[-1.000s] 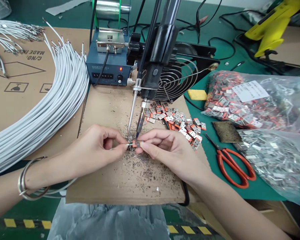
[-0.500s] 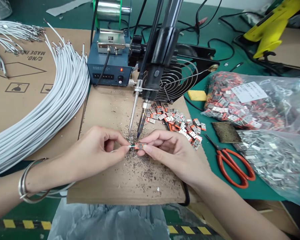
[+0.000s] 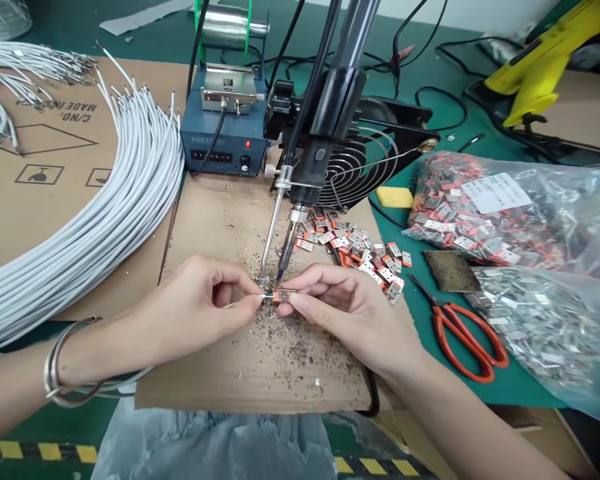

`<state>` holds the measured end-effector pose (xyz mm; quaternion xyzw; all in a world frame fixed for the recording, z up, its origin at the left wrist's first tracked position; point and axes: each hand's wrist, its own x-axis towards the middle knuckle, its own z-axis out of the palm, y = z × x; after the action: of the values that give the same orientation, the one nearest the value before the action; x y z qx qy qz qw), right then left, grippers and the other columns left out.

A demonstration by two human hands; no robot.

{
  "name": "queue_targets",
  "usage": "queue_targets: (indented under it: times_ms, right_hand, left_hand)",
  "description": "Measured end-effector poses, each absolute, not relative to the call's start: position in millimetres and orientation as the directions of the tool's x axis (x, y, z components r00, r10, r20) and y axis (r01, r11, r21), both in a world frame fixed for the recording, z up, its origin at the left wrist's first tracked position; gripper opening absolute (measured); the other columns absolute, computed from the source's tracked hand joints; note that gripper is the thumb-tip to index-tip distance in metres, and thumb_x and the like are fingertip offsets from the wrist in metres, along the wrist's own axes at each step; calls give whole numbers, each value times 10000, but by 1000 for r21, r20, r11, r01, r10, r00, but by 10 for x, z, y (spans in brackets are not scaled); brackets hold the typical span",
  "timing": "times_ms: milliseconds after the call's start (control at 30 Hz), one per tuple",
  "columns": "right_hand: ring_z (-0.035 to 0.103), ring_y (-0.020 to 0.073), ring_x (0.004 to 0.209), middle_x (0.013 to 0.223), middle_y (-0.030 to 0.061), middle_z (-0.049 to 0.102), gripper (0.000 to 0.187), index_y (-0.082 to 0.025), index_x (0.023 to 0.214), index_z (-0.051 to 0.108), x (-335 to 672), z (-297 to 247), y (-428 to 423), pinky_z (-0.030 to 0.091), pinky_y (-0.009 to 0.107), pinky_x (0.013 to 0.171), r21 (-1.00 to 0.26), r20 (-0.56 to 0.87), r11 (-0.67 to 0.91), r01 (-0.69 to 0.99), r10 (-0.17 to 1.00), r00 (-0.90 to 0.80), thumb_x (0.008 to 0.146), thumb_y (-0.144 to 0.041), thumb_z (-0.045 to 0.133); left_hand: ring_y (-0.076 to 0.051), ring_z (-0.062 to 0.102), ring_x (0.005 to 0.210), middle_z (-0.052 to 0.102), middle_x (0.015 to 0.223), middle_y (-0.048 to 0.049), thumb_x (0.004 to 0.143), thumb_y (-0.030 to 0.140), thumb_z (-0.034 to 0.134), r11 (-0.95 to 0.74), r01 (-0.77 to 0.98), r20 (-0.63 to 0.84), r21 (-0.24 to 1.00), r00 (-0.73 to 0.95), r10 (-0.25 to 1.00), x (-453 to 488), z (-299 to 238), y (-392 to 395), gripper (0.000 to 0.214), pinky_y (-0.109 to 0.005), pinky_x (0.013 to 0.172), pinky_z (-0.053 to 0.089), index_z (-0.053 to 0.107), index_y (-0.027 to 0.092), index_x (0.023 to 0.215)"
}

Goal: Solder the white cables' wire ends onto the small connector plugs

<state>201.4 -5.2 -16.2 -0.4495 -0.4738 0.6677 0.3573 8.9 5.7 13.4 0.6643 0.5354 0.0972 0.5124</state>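
Right grip (image 3: 347, 303), connector (image 3: 281, 295) between fingertips

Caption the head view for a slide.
Left hand pinching a cable end, right hand a small connector, near the tip of a soldering iron.

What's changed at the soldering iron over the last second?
The left grip and right grip have moved the plug slightly rightward relative to the iron tip. Nothing was taken or let go: left still holds the wire, right the plug. The plug pile and scissors stayed put.
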Motion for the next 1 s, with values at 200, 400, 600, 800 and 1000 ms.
queue_targets:
  times_ms: [200,400,600,800,1000]
  right_hand:
    - [686,103,633,666,7,727,79,-187,763,685,2018,-170,-62,532,174,605,-946,-261,-310,-91,900,-350,705,-218,730]
    - [685,99,631,666,9,729,82,-178,760,682,2010,-161,-55,526,168,600,-932,-299,-349,-94,891,-340,699,-202,730]
    - [681,81,627,663,9,732,68,-167,755,676,1997,-149,-46,512,140,598,-923,-324,-375,-91,881,-346,713,-201,716]
    - [685,75,643,681,10,733,51,-156,776,681,2044,-180,-52,514,120,608,-932,-289,-347,-103,885,-365,731,-171,700]
    - [688,79,652,689,7,733,48,-163,778,682,2029,-175,-58,520,126,620,-937,-285,-337,-91,889,-358,731,-155,694]
  left_hand:
    - [-85,295,443,334,454,71,748,278,550,113,616,-429,780,393,814,93,103,65,197,-216,420,225,720,185,786]
    - [-83,281,445,333,452,72,747,273,547,100,628,-426,771,392,816,102,99,70,207,-214,420,215,723,174,796]
    - [-84,283,443,326,451,71,757,310,539,104,629,-428,770,389,815,103,105,70,237,-215,418,216,720,162,794]
    - [-84,293,440,340,452,69,757,318,535,120,632,-436,765,372,820,115,116,58,234,-210,414,220,723,186,799]
    - [-82,292,440,345,458,68,756,300,539,93,619,-407,780,389,826,94,64,48,213,-203,406,222,726,202,781]
